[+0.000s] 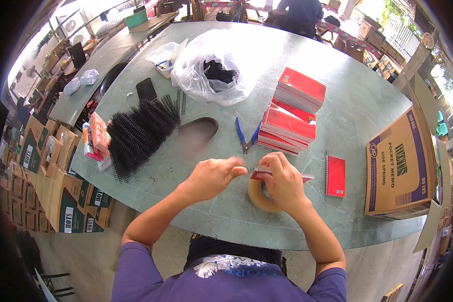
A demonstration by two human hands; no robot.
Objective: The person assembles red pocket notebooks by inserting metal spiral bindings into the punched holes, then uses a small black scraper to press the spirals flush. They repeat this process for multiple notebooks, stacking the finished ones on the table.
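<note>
Above a roll of tape lying on the green worktop, the right hand has its grip clenched on a small red notebook, a thin pad seen nearly edge-on. The left hand pinches something thin at the notebook's left end (too blurred to name). Just behind the tape lie blue-handled pliers, with a stack of red notebooks to their right and a heap of black spiral coils well left.
</note>
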